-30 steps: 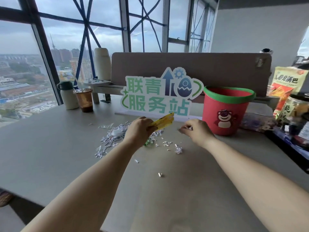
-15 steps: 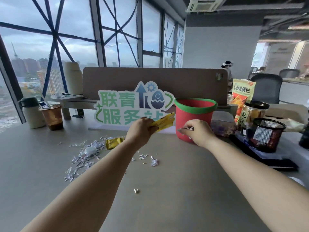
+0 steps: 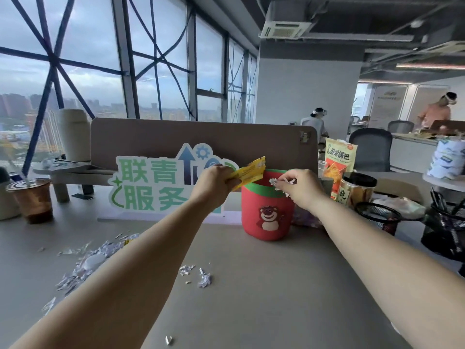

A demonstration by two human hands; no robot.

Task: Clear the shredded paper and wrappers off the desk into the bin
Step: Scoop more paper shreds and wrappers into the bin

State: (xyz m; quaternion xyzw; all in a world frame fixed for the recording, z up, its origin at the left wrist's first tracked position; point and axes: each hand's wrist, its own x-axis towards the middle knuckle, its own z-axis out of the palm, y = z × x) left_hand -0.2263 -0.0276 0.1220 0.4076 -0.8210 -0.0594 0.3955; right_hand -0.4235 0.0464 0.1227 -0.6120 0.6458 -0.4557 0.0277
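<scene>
Weight is hardly a factor with the shredded paper [image 3: 75, 273]: the strips are feather-light, limp and loose, so I judge they want gathering into a wad, pinching with the fingertips and moving gently, since stray bits will flutter off. The yellow wrapper [image 3: 249, 170] is thin film, crinkly yet stiff enough to stand out flat, and probably slick; one end is the natural place to take it.

At centre frame the left hand [image 3: 214, 183] grips the near end of that wrapper with curled fingers, and the free end juts up and right, above the left rim of the bin [image 3: 251, 212]. The right hand [image 3: 300, 188], just right of it, pinches a small white clump [image 3: 276, 182] of shreds between thumb and fingertips, held above the bin's open mouth. Both loads look ready to drop in, needing only the fingers to loosen. The two hands are near each other but apart.

The red bin with its green rim stands on the tabletop [image 3: 276, 285] right of centre. The bulk of the shredded paper lies at the lower left of the frame, partly hidden behind the left forearm and well apart from both hands. A crumpled wad [image 3: 204, 281] and a few flecks lie lower centre between the forearms, and one scrap [image 3: 168, 340] sits near the bottom edge
</scene>
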